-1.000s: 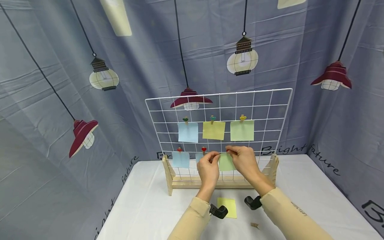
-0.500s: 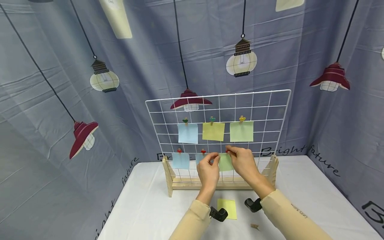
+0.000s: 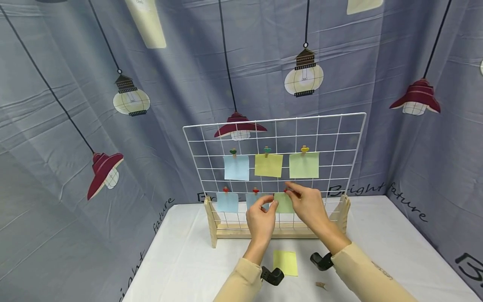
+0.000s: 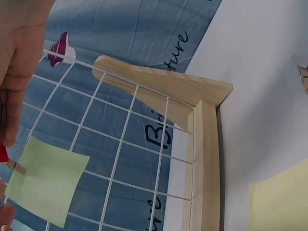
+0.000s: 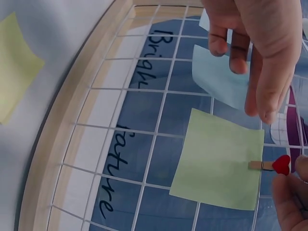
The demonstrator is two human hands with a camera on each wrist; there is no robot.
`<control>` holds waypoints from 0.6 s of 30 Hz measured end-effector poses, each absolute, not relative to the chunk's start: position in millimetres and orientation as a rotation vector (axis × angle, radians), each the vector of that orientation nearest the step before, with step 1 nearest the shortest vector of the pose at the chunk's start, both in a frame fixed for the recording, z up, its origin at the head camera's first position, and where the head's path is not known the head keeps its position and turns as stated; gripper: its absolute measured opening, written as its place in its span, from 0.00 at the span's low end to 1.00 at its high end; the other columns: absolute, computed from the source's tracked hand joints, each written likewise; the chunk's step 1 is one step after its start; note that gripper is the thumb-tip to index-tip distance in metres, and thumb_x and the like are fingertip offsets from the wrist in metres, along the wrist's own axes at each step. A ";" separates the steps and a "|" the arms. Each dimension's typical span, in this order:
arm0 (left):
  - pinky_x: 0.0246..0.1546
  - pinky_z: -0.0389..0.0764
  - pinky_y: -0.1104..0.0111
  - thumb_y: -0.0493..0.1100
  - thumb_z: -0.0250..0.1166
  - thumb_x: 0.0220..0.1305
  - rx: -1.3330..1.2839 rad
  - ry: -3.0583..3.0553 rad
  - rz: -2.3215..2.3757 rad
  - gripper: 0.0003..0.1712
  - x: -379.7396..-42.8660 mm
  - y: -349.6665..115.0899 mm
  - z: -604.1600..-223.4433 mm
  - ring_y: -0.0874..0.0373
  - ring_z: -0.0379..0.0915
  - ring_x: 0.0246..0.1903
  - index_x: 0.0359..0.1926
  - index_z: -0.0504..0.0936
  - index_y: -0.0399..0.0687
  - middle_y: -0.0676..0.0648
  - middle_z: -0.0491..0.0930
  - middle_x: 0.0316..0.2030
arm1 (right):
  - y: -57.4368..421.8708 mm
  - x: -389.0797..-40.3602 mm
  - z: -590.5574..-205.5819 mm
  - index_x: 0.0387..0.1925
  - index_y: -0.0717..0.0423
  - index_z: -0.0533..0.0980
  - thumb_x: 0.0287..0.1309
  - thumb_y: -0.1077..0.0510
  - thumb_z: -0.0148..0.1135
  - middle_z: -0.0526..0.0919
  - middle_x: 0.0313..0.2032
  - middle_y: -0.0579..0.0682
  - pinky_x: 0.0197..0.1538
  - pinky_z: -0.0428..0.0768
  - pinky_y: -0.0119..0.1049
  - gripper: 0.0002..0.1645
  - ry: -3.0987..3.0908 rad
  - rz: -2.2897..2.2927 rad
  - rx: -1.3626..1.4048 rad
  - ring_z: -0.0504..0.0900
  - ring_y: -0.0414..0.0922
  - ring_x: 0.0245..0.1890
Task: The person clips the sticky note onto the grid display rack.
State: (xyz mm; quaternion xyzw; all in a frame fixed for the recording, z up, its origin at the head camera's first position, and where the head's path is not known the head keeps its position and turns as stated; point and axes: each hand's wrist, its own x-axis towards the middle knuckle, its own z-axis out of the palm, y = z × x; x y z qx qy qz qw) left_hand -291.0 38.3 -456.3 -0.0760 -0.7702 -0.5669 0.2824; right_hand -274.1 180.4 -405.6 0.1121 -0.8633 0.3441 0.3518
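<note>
A light green paper note (image 5: 216, 161) hangs on the white wire grid (image 3: 324, 134), with a small wooden clothespin (image 5: 262, 165) bearing a red heart at its top edge. My right hand (image 3: 311, 205) pinches the heart end of this clothespin between thumb and forefinger. Left of the green note, my left hand (image 3: 261, 220) is held near its edge, thumb and forefinger apart with nothing between them. Behind the left hand hangs a blue note (image 5: 219, 77), partly covered. In the left wrist view the right hand (image 4: 21, 62) reaches down to the red heart.
Another blue note (image 3: 227, 202) hangs at the lower left. Above are blue (image 3: 236, 167), yellow (image 3: 268, 165) and green (image 3: 304, 165) notes, each clipped. On the white table (image 3: 177, 260) lie a yellow note (image 3: 285, 263) and a loose clothespin (image 3: 320, 285). A wooden stand (image 3: 241, 233) carries the grid.
My left hand has let go of the green note and drawn slightly down, its thumb and forefinger parting. The red heart has come into sight at my right fingertips.
</note>
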 end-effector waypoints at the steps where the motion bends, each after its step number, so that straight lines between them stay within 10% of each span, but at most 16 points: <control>1: 0.19 0.64 0.74 0.44 0.78 0.58 -0.207 -2.065 -1.523 0.09 -289.9 36.9 -456.4 0.71 0.65 0.18 0.40 0.92 0.55 0.57 0.90 0.36 | 181.0 -273.4 -406.0 0.54 0.60 0.85 0.61 0.68 0.69 0.92 0.36 0.55 0.29 0.83 0.41 0.18 -2.218 0.895 0.294 0.90 0.52 0.32; 10: 0.26 0.73 0.74 0.49 0.79 0.57 -0.388 -2.085 -1.595 0.20 -281.1 20.1 -458.2 0.59 0.78 0.30 0.50 0.89 0.51 0.55 0.89 0.44 | 189.7 -261.3 -413.4 0.51 0.59 0.86 0.58 0.66 0.74 0.91 0.33 0.54 0.20 0.68 0.29 0.18 -2.154 0.930 0.329 0.89 0.51 0.29; 18: 0.29 0.73 0.73 0.54 0.80 0.54 -0.481 -2.143 -1.603 0.29 -275.8 7.9 -461.5 0.43 0.80 0.39 0.57 0.86 0.53 0.50 0.88 0.49 | 193.4 -247.8 -419.6 0.57 0.55 0.84 0.58 0.57 0.76 0.90 0.45 0.60 0.37 0.84 0.46 0.25 -2.261 0.995 0.312 0.89 0.57 0.39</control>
